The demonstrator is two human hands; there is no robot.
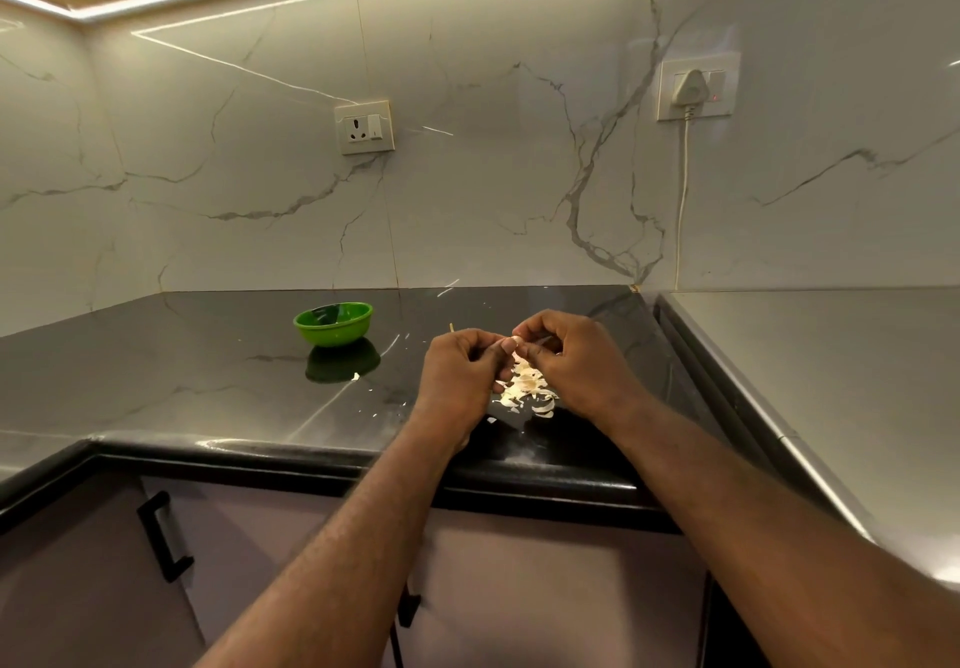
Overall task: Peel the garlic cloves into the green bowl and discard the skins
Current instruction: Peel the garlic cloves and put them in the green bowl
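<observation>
Both hands, left hand (460, 363) and right hand (563, 355), pinch a small garlic clove (515, 342) above the skins (524, 389) on the counter (208, 381). It looks light, slippery; best gripped at its ends. The green bowl (333, 323) sits well apart.

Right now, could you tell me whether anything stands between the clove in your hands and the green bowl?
Nothing visible does. The garlic clove, pinched between the left hand and right hand, has only countertop with skin flecks between it and the green bowl; the skin pile lies beneath the hands.
</observation>
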